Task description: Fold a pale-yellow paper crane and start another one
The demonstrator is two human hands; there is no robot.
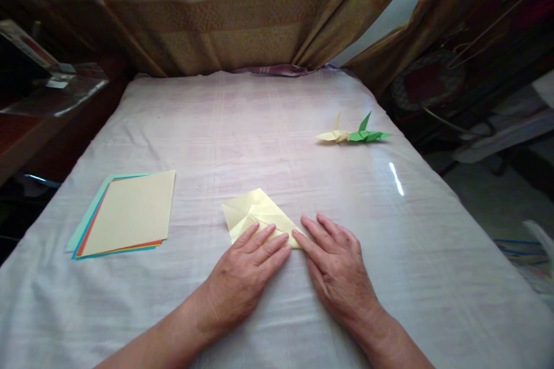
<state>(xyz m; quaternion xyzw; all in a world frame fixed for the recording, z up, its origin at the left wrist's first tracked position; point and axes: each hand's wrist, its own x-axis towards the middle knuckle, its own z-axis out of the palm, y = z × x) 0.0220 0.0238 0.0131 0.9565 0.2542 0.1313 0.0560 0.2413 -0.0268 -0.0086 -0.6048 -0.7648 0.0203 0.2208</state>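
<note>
a pale yellow sheet of paper (255, 216), partly folded, lies flat on the white cloth (268, 127) that covers the desk, close to the near edge and about midway across. creases run over it, a small flap is turned in near its middle, and its far corner points away from the person.

the left hand (242, 274) lies flat with the fingers stretched out, the fingertips (270, 236) pressing on the near edge of the sheet; it is an open, flat grip, closed around nothing. the right hand (335, 265) is flat and open too, its forefinger tip touching the sheet's near right corner, the rest of the hand resting on the cloth just beside it. the two forefingers almost meet at that corner, and the sheet lies just beyond both hands.

toward the left edge sits a stack of coloured sheets (125, 213), cream on top. toward the far right edge, well apart from the hands, lie a folded yellow figure (333, 134) and a folded green figure (367, 134), touching each other.
</note>
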